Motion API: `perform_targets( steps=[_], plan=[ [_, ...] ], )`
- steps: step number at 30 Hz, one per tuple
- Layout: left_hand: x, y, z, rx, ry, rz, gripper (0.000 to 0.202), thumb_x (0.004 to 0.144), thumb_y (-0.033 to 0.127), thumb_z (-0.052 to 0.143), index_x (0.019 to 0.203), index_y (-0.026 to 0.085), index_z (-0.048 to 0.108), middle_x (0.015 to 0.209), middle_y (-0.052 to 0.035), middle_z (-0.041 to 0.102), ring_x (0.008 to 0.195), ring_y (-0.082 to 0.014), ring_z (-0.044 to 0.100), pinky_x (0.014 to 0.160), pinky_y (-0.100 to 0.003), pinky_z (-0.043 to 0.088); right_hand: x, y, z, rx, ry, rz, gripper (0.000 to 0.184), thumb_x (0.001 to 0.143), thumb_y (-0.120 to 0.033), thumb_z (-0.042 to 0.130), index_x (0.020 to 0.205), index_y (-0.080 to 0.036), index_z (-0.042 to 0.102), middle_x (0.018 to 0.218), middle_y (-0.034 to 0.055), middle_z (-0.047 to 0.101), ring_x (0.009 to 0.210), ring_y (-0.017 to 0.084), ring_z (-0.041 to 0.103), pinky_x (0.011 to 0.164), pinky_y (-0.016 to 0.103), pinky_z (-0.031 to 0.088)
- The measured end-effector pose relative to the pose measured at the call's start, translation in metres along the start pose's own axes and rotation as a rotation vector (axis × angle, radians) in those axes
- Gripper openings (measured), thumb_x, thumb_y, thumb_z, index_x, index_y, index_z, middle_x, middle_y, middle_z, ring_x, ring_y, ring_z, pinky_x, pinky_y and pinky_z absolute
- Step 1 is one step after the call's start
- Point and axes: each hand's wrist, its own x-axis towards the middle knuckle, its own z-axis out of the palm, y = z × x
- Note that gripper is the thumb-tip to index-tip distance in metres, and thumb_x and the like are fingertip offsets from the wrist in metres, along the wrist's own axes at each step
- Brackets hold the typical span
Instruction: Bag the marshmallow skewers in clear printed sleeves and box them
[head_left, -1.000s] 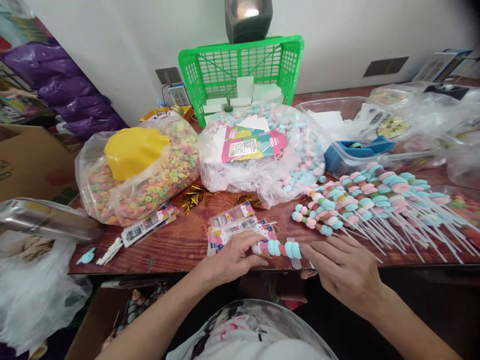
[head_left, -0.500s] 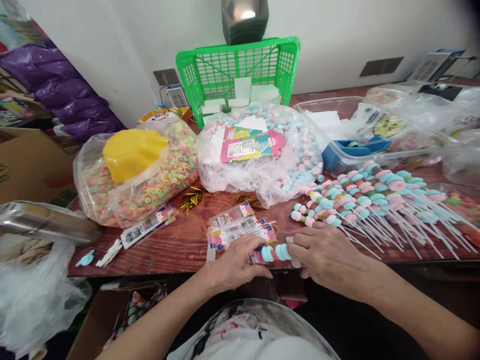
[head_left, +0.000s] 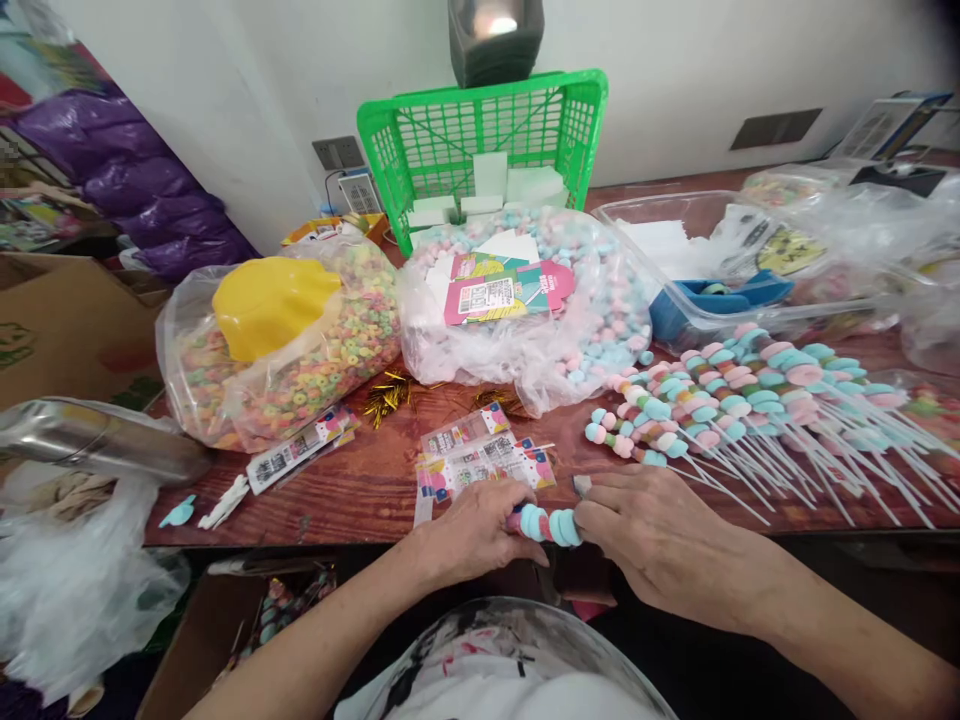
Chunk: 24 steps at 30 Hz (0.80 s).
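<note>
A candy skewer (head_left: pixel 550 526) of blue and pink pieces lies level between my hands at the table's front edge. My left hand (head_left: pixel 480 525) is closed on its left end, where a bit of printed wrapper seems to show. At the other end, the fingers of my right hand (head_left: pixel 637 530) are wrapped round it and hide that part. Just behind my left hand lie several printed clear wrappers (head_left: pixel 487 460). To the right, a pile of finished-looking candy skewers (head_left: pixel 735 395) rests with white sticks pointing toward me.
Behind stand a bag of ring-shaped candy (head_left: pixel 360 340) with a yellow bowl (head_left: pixel 274 305), a bag of pink and blue candy (head_left: pixel 607 320) and a green basket (head_left: pixel 480 120). A steel flask (head_left: pixel 105 440) lies left; a clear tub (head_left: pixel 675 210) sits back right. Gold ties (head_left: pixel 390 395) lie mid-table.
Both hands have shifted slightly toward me with the candy skewer, which now sits lower, past the table edge. The view has moved a little.
</note>
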Motion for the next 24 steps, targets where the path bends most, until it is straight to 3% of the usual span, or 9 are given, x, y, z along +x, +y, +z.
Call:
perform_targets(
  steps=[5,10,13,17,19,22,24],
  plan=[
    [0.001,0.006,-0.001,0.029,-0.007,-0.044,0.037,0.069,0.044,0.077,0.088,0.018,0.061,0.080,0.0005,0.062,0.075,-0.0171,0.055,0.064,-0.025,0.033,0.002,-0.003,0.001,-0.046,0.082,0.043,0.020,0.075,-0.003,0.053,0.081,-0.021,0.050,0.076,-0.0006,0.060,0.069,0.017,0.050,0.067,0.032,0.025],
    [0.006,0.011,-0.006,-0.235,-0.076,0.000,0.034,0.067,0.037,0.079,0.088,0.016,0.061,0.071,0.0059,0.056,0.067,-0.0114,0.050,0.060,-0.021,0.034,0.005,-0.005,0.017,-0.103,0.063,-0.063,0.020,0.077,-0.007,0.056,0.090,-0.022,0.053,0.086,0.0012,0.060,0.079,0.019,0.052,0.081,0.035,0.030],
    [0.009,0.016,-0.010,-0.300,-0.095,0.033,0.031,0.068,0.030,0.077,0.091,0.016,0.061,0.072,0.0063,0.055,0.068,-0.0108,0.049,0.062,-0.020,0.036,0.009,-0.007,0.019,-0.165,0.101,-0.085,0.018,0.077,-0.008,0.057,0.088,-0.021,0.052,0.084,0.0018,0.060,0.078,0.020,0.051,0.077,0.035,0.031],
    [0.013,0.025,-0.013,-0.228,-0.119,0.082,0.027,0.073,0.025,0.071,0.096,0.017,0.061,0.080,0.0023,0.061,0.074,-0.0147,0.055,0.065,-0.022,0.039,0.018,-0.009,0.021,-0.196,0.117,-0.123,0.012,0.079,-0.010,0.058,0.084,-0.019,0.053,0.082,0.0025,0.061,0.074,0.019,0.050,0.072,0.035,0.030],
    [0.013,0.027,-0.015,-0.260,-0.133,0.112,0.038,0.071,0.025,0.073,0.106,0.017,0.059,0.089,-0.0006,0.065,0.081,-0.0173,0.059,0.070,-0.025,0.042,0.023,-0.008,0.019,-0.165,0.074,-0.157,0.009,0.081,-0.013,0.059,0.086,-0.019,0.054,0.084,0.0025,0.062,0.078,0.019,0.052,0.076,0.036,0.030],
    [0.009,0.022,-0.024,-0.334,-0.095,0.126,0.079,0.061,0.033,0.082,0.131,0.019,0.046,0.112,-0.0059,0.063,0.100,-0.0227,0.058,0.086,-0.031,0.044,0.026,0.001,0.009,-0.167,0.021,-0.168,0.009,0.083,-0.019,0.061,0.091,-0.020,0.056,0.088,0.0029,0.063,0.082,0.019,0.053,0.075,0.036,0.029],
    [0.005,0.014,-0.029,-0.342,-0.045,0.067,0.101,0.050,0.038,0.087,0.137,0.022,0.040,0.122,-0.0077,0.058,0.110,-0.0264,0.053,0.093,-0.035,0.042,0.026,0.009,-0.001,-0.201,0.020,-0.135,0.012,0.082,-0.019,0.062,0.092,-0.021,0.057,0.087,0.0029,0.062,0.078,0.018,0.052,0.070,0.034,0.028]
  ],
)
